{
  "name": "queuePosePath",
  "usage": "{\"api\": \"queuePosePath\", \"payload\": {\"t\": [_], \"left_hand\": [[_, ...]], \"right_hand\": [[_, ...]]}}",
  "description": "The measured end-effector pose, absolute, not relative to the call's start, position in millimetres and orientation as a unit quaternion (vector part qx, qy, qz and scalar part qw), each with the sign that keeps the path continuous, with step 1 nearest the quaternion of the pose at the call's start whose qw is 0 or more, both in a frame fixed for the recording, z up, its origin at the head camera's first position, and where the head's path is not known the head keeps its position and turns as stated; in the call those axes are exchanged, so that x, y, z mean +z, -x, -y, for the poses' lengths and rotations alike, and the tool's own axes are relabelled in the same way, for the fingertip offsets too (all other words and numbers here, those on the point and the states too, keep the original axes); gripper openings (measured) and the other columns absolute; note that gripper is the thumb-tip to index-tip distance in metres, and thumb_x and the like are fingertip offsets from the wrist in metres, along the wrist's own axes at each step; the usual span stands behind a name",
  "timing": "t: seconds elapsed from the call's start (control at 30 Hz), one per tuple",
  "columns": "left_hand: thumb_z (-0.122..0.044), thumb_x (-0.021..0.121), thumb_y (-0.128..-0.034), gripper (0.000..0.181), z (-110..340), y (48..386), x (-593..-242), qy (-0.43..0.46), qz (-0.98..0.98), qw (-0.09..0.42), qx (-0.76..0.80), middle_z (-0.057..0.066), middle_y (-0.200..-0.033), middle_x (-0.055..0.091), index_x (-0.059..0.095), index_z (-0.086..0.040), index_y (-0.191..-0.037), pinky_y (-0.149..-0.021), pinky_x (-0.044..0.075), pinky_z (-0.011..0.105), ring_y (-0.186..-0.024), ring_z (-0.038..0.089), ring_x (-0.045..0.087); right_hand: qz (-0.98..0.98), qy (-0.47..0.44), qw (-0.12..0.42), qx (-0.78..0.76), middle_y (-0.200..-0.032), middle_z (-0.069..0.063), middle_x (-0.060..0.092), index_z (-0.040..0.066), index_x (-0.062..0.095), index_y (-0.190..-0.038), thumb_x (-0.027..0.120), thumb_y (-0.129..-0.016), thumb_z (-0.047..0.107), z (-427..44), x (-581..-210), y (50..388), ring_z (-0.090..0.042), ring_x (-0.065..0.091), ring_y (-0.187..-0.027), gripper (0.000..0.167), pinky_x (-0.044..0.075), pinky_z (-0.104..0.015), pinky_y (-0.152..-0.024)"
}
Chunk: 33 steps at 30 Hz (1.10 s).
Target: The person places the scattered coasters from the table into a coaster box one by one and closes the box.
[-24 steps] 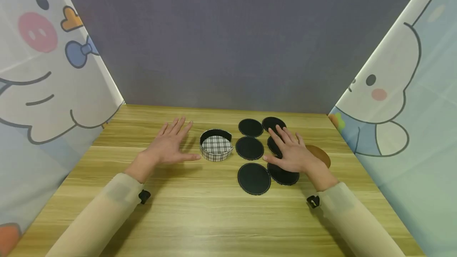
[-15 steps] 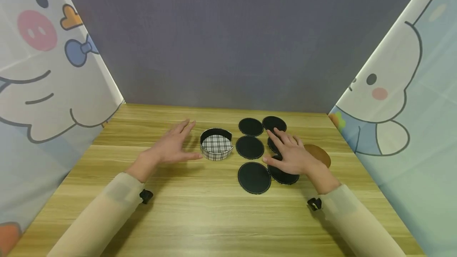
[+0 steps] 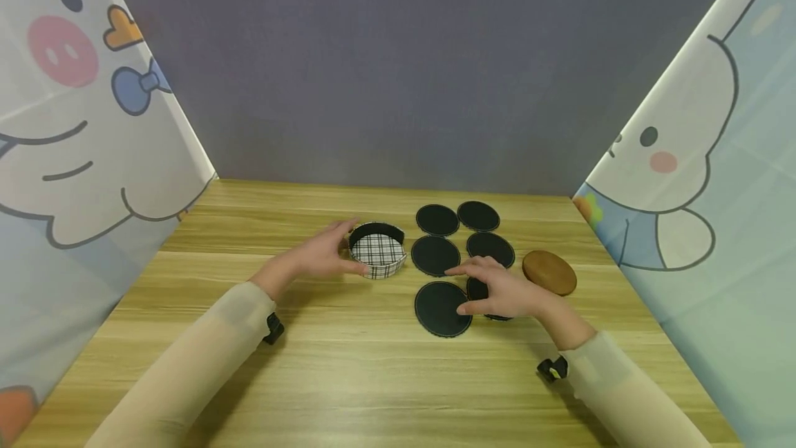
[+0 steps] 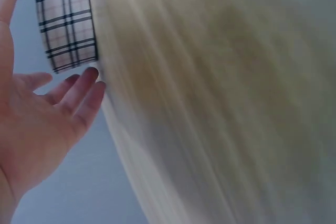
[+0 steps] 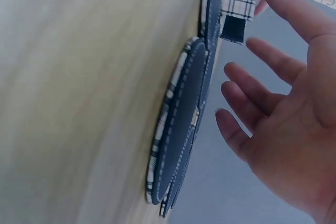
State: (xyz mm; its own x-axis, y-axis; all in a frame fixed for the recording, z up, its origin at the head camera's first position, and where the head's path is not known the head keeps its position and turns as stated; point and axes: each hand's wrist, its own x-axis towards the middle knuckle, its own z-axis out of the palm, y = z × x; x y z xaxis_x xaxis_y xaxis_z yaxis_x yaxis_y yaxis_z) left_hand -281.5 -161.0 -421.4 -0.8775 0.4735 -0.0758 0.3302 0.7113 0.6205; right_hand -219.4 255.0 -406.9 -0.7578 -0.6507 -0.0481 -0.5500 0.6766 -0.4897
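A round plaid coaster holder (image 3: 376,251) with a black inner wall and a gap at its right stands mid-table. My left hand (image 3: 317,254) is at its left side, thumb near the front and fingers toward the back. In the left wrist view the fingers are spread loosely beside the holder (image 4: 65,22); contact is hard to tell. Several black round coasters (image 3: 435,256) lie in two columns to the right. Over the front ones hovers my right hand (image 3: 500,290), fingers slightly bent, holding nothing. In the right wrist view, the coasters (image 5: 178,124) show plaid edges.
A brown oval object (image 3: 550,272) lies right of the coasters. The wood-grain table (image 3: 348,379) ends at a dark grey panel (image 3: 398,75) behind. Cartoon-printed cloths (image 3: 746,227) hang at both sides.
My left hand has moved right, up to the holder, its fingers drawing in around it. The right hand has come toward the front, uncovering the middle coaster and the brown object.
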Motion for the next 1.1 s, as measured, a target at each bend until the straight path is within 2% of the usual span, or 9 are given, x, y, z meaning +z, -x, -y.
{"api": "queuePosePath", "payload": {"t": [0.07,0.13,0.23,0.43,0.63,0.8,1.0,1.1], "left_hand": [[-0.071,0.084,-0.0865,0.129,159,287,-424,-0.213,-0.918,0.124,0.310,0.023,-0.182,0.017,0.014,-0.015,-0.178,-0.127,0.027,0.074,-0.164,0.051,0.027],[-0.077,0.082,-0.0849,0.131,157,291,-427,-0.207,-0.922,0.130,0.300,0.026,-0.182,0.013,0.012,-0.016,-0.178,-0.127,0.022,0.077,-0.167,0.054,0.015],[-0.078,0.081,-0.0844,0.131,154,295,-429,-0.201,-0.923,0.139,0.296,0.030,-0.181,0.013,0.012,-0.019,-0.178,-0.125,0.024,0.078,-0.165,0.056,0.017],[-0.074,0.083,-0.0854,0.127,152,299,-430,-0.205,-0.920,0.146,0.301,0.030,-0.179,0.017,0.014,-0.024,-0.179,-0.124,0.027,0.078,-0.163,0.057,0.024],[-0.071,0.086,-0.0844,0.126,153,300,-431,-0.199,-0.917,0.150,0.312,0.033,-0.179,0.012,0.016,-0.026,-0.178,-0.123,0.027,0.080,-0.162,0.060,0.023],[-0.068,0.088,-0.0851,0.125,154,299,-430,-0.193,-0.915,0.154,0.317,0.034,-0.180,0.006,0.016,-0.027,-0.178,-0.123,0.024,0.081,-0.162,0.062,0.018],[-0.066,0.088,-0.0860,0.122,154,299,-430,-0.203,-0.914,0.147,0.317,0.033,-0.176,0.021,0.017,-0.029,-0.178,-0.122,0.031,0.079,-0.156,0.060,0.035],[-0.065,0.089,-0.0853,0.122,154,299,-430,-0.203,-0.913,0.149,0.321,0.032,-0.175,0.022,0.017,-0.030,-0.178,-0.121,0.032,0.079,-0.154,0.060,0.037]], "right_hand": [[-0.905,0.336,0.124,-0.230,-0.151,-0.006,0.061,0.022,0.061,-0.157,0.087,-0.095,0.045,-254,-409,218,-0.046,0.041,-0.154,0.071,0.030,-0.077,-0.121],[-0.901,0.340,0.136,-0.231,-0.151,-0.006,0.060,0.024,0.062,-0.156,0.090,-0.092,0.043,-252,-411,217,-0.048,0.038,-0.156,0.072,0.023,-0.080,-0.123],[-0.897,0.349,0.146,-0.229,-0.154,-0.008,0.056,0.026,0.063,-0.155,0.093,-0.089,0.042,-247,-413,215,-0.049,0.036,-0.156,0.074,0.017,-0.082,-0.124],[-0.898,0.362,0.148,-0.203,-0.159,-0.010,0.052,0.030,0.066,-0.154,0.096,-0.084,0.039,-243,-416,213,-0.041,0.040,-0.147,0.076,0.025,-0.079,-0.118],[-0.905,0.351,0.153,-0.185,-0.163,-0.012,0.049,0.032,0.065,-0.154,0.095,-0.084,0.037,-240,-420,211,-0.043,0.035,-0.152,0.076,0.023,-0.080,-0.118],[-0.912,0.341,0.141,-0.178,-0.156,-0.010,0.053,0.033,0.065,-0.152,0.098,-0.081,0.043,-235,-422,209,-0.038,0.040,-0.148,0.079,0.022,-0.081,-0.119],[-0.924,0.327,0.120,-0.156,-0.141,-0.005,0.056,0.035,0.064,-0.152,0.099,-0.076,0.056,-230,-422,207,-0.033,0.046,-0.137,0.087,0.026,-0.076,-0.119],[-0.928,0.325,0.112,-0.142,-0.135,-0.004,0.056,0.035,0.064,-0.153,0.098,-0.075,0.061,-228,-421,206,-0.032,0.047,-0.131,0.089,0.032,-0.070,-0.113]]}}
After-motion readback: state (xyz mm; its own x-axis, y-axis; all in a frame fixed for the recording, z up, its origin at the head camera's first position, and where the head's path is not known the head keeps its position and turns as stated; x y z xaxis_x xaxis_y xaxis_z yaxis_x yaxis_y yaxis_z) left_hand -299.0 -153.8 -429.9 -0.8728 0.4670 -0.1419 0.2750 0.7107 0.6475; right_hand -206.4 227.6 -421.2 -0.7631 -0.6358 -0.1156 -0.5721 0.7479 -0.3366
